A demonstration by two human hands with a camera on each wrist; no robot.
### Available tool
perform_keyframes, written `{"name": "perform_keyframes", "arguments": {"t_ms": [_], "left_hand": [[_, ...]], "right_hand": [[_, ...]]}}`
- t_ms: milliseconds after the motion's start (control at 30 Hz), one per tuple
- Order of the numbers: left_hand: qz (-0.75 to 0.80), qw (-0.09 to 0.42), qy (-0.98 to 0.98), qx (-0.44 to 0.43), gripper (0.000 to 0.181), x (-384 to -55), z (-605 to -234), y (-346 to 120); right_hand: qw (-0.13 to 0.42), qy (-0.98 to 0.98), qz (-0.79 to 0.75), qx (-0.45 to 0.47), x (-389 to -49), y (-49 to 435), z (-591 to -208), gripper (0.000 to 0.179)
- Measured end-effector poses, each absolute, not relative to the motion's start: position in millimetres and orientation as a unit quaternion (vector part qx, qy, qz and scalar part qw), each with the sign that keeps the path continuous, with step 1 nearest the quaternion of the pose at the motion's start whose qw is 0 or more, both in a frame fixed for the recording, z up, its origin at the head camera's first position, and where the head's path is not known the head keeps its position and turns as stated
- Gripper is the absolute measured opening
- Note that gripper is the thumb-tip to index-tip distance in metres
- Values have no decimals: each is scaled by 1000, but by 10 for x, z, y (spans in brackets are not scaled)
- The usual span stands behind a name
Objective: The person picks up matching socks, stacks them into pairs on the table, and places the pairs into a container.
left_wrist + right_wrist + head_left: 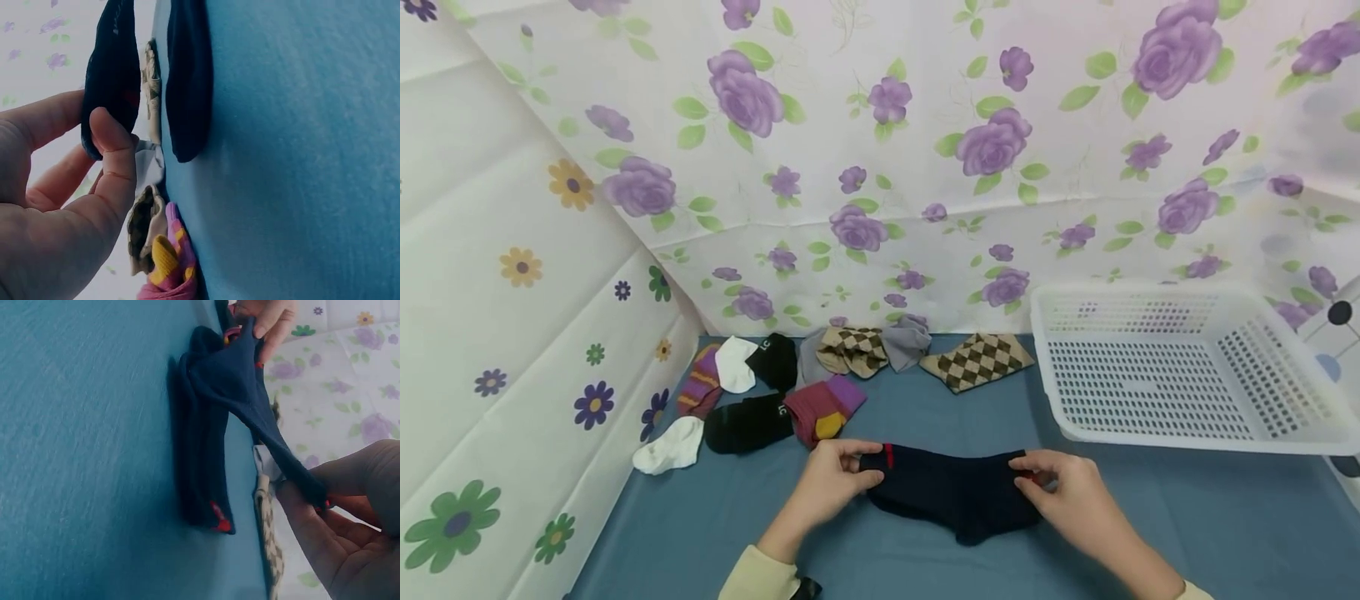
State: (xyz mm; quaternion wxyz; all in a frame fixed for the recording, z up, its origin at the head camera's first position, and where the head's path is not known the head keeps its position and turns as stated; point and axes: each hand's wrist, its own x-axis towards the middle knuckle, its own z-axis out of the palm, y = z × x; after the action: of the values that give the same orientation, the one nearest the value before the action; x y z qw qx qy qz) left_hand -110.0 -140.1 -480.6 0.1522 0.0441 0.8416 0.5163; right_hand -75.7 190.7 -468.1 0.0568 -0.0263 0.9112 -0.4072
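Observation:
Both hands stretch a navy sock (940,483) with red marks between them, its heel hanging down in the middle. My left hand (838,475) pinches the end on the left between thumb and fingers; the left wrist view shows that end of the raised sock (112,69) close up. At the opposite end, my right hand (1063,492) pinches the toe or cuff corner by a red patch. A second navy sock (203,469) lies on the blue cloth below the lifted one, a red patch at its end. In the head view the raised sock mostly hides it.
A white perforated basket (1067,429) stands at the right. Socks lie along the back left: white (670,446), black (748,425), maroon-purple (812,408), grey (906,342) and brown argyle (977,362). Flowered sheets (850,275) rise behind and to the left.

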Motion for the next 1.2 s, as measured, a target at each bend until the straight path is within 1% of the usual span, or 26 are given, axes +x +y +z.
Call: {"name": "perform_keyframes", "arguments": {"t_ms": [133, 233, 467, 600, 667, 733, 833, 900, 967, 1067, 1200], "left_hand": [[489, 157, 857, 52, 30, -1101, -4871, -1380], [459, 159, 872, 63, 30, -1099, -4909, -1377], [410, 149, 895, 90, 30, -1102, -4946, -1374], [387, 142, 906, 95, 35, -1115, -4906, -1361], [376, 122, 913, 97, 36, -1105, -4860, -1348], [360, 87, 924, 98, 36, -1080, -4799, -1325], [339, 30, 935, 97, 30, -1023, -4704, -1272], [328, 7, 938, 108, 27, -976, -4651, -1223], [323, 7, 938, 129, 25, -929, -4625, -1175], [317, 30, 935, 159, 27, -882, -4633, -1117], [303, 54, 937, 164, 30, -894, -4735, -1095]], "right_hand": [[102, 910, -403, -2, -798, 1928, -4759, 23], [120, 910, -396, -1, -834, 1943, -4838, 26], [115, 920, -375, -20, -864, 1950, -4920, 27], [109, 933, -341, -36, -864, 1948, -4897, 26], [101, 941, -320, -43, -860, 1954, -4864, 25], [88, 950, -296, -47, -854, 1956, -4825, 24], [68, 957, -278, -53, -831, 1945, -4756, 25], [60, 958, -272, -67, -811, 1925, -4722, 26], [58, 957, -270, -89, -791, 1903, -4700, 27], [54, 954, -262, -137, -769, 1874, -4712, 30], [47, 949, -235, -207, -767, 1855, -4810, 34]]}}
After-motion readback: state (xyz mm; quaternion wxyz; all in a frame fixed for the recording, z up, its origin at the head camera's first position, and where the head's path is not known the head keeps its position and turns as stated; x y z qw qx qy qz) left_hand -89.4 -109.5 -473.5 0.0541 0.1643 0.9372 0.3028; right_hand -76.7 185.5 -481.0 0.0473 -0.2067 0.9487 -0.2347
